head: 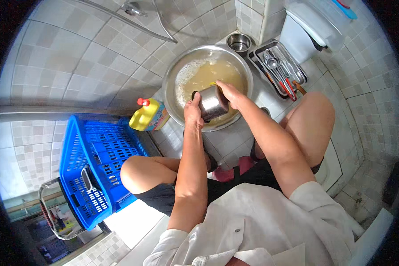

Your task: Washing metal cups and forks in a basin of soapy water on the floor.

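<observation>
My left hand [193, 112] grips one end of a shiny stainless steel pot [214, 102], tilted on its side, with the thumb near its dark rim. At the pot's other end is my right hand [231, 93], its fingers around a small yellow item [214, 83], possibly a sponge, mostly hidden by the hand and pot. Both hands and the pot are over a large round metal basin [169, 89]. Cloudy yellowish water [219, 71] partly fills it, with white suds [188, 73] along the left side.
A yellow detergent jug [145, 116] stands left of the basin, near a blue plastic basket [114, 146]. Behind the basin is a small metal pot [239, 42]. Metal trays [264, 55] at right hold ladles [273, 63] and red-handled utensils [289, 89]. A shower hose [143, 25] hangs by the tiled wall.
</observation>
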A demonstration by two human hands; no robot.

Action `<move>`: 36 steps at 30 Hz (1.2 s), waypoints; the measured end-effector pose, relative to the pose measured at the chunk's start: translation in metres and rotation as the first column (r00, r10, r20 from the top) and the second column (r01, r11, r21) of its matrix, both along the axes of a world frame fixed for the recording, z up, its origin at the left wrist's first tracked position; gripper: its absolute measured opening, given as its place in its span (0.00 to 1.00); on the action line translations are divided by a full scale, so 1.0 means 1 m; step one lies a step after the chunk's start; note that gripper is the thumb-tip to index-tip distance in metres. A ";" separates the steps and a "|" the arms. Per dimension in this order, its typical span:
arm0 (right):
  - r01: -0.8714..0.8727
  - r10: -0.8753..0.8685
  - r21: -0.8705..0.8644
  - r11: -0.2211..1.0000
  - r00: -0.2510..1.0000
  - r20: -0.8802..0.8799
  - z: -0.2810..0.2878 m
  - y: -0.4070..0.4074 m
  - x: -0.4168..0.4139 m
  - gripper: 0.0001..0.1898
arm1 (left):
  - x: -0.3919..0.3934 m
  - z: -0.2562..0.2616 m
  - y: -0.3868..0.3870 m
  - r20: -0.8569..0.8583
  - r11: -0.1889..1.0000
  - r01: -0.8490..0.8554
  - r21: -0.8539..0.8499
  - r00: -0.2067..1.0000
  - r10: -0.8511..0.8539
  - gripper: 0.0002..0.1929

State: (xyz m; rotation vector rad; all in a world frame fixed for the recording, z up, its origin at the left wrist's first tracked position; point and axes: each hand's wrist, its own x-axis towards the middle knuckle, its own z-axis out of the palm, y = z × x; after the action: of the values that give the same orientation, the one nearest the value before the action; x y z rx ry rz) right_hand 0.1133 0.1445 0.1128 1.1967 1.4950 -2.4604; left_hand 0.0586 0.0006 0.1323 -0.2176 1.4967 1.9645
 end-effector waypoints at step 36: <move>0.019 0.271 0.707 0.707 0.916 -0.297 0.011 -0.111 0.021 0.33 | -0.032 -0.022 -0.002 -0.122 0.957 -0.228 0.180 0.960 0.252 0.35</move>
State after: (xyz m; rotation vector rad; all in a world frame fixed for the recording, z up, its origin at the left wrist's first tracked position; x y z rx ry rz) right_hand 0.1342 0.0336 0.1235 0.5848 2.6856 -2.1440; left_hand 0.0263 -0.0012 0.1098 -0.1984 1.4424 2.3309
